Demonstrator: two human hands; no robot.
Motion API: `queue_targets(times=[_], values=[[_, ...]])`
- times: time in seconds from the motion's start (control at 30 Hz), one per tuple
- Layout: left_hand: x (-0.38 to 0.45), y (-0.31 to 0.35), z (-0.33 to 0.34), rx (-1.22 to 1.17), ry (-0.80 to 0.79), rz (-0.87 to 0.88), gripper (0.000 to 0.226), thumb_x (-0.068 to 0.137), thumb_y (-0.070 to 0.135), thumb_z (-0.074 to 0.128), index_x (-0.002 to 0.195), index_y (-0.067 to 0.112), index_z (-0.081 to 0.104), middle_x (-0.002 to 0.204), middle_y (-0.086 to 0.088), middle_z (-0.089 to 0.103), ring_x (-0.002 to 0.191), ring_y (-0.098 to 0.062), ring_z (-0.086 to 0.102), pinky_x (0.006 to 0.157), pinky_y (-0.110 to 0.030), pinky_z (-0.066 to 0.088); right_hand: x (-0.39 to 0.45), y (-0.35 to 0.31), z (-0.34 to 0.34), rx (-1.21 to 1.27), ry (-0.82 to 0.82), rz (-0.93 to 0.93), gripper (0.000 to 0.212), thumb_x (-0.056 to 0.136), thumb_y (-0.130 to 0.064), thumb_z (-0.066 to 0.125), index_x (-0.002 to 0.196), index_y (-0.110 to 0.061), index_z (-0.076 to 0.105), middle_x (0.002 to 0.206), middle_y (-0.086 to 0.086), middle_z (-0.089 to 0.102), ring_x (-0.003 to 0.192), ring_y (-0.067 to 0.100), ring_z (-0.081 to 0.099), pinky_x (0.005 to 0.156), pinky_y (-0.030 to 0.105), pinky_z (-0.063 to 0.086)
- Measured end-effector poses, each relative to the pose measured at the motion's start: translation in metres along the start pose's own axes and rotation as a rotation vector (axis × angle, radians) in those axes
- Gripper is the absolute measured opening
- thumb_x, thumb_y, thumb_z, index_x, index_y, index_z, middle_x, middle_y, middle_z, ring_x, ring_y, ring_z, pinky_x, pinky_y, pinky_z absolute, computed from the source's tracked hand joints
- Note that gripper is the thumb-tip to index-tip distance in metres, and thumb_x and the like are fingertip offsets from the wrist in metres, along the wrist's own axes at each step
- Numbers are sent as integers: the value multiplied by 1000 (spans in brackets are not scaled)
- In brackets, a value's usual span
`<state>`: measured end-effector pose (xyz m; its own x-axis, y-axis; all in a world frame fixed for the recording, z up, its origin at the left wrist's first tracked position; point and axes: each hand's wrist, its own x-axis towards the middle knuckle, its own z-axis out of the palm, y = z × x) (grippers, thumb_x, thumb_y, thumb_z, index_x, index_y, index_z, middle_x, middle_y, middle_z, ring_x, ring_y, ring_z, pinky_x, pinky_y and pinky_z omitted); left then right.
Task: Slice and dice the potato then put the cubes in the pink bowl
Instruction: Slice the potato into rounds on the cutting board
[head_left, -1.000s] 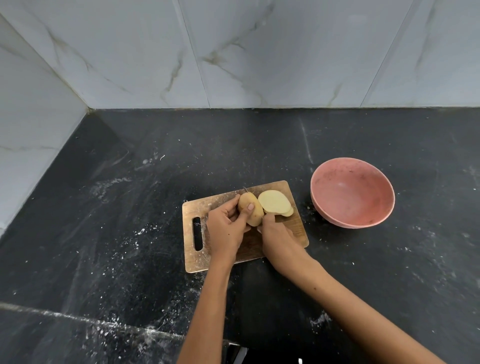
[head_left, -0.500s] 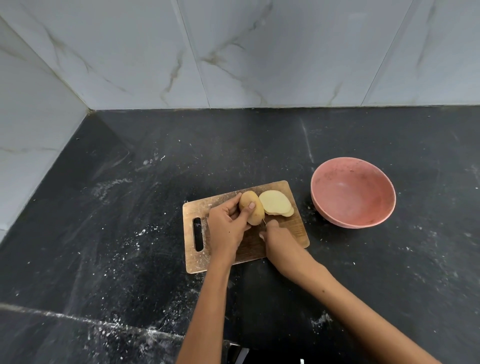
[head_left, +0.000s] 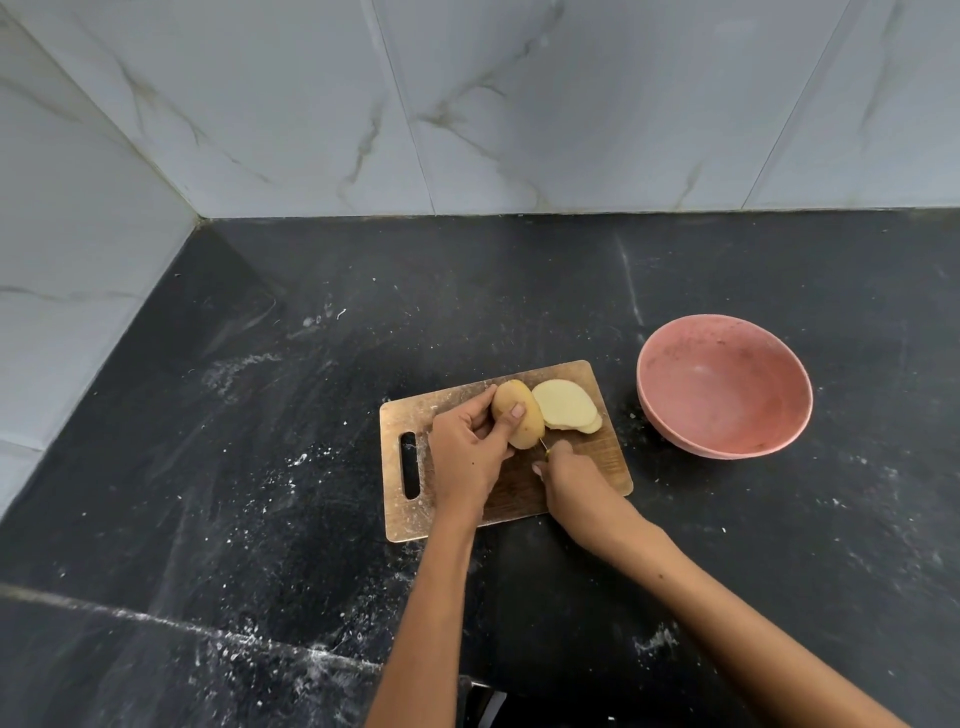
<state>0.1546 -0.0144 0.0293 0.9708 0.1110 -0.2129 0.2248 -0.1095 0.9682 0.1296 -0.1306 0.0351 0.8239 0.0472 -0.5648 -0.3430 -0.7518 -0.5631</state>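
Note:
A brown-skinned potato piece (head_left: 524, 415) stands on edge on the wooden cutting board (head_left: 457, 512). My left hand (head_left: 467, 452) grips it between thumb and fingers. Pale cut slices (head_left: 566, 405) lie flat just to its right, overlapping each other. My right hand (head_left: 576, 480) is curled round a knife (head_left: 543, 444) whose handle is hidden; only a thin strip of blade shows at the potato's near end. The pink bowl (head_left: 724, 384) sits empty on the counter to the right of the board.
The black stone countertop (head_left: 260, 441) is dusted with white specks. Marble-look tiled walls (head_left: 467, 104) close the back and left sides. The counter's front edge runs along the lower left.
My right hand has drawn back toward me with the knife, away from the slices. The left hand and the potato have stayed in place.

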Motion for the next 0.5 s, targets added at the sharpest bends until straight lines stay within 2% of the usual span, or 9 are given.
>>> queue_targets(times=[0.1,0.2,0.37,0.5], values=[[1,0,-1,-10,1,-6,48,85,12,71,129,1,57,117,-11,68,102,-15,68,73,-34,60,11,-9,-4,-14,17,4,23,103,-23,39,118,-5,44,114,14,60,102,26,60,79,33,47],[2,-1,-3,-9,-10,-12,49,84,13,70,129,1,57,118,-11,68,103,-16,68,74,-34,60,12,-9,-2,-51,6,17,25,104,-24,38,118,-6,44,116,15,59,107,29,58,77,33,43],[1,-2,-5,-15,-13,-16,49,86,13,69,131,2,55,119,-11,67,103,-16,68,71,-30,60,8,-6,1,-71,-19,64,24,103,-26,38,119,-8,44,116,14,58,108,27,58,83,35,46],[1,-2,-6,-40,-22,-25,49,86,13,69,131,1,56,117,-13,68,101,-17,69,71,-32,60,15,-13,-9,-88,-28,22,21,102,-20,42,118,-7,48,103,8,59,84,17,56,71,27,44]])
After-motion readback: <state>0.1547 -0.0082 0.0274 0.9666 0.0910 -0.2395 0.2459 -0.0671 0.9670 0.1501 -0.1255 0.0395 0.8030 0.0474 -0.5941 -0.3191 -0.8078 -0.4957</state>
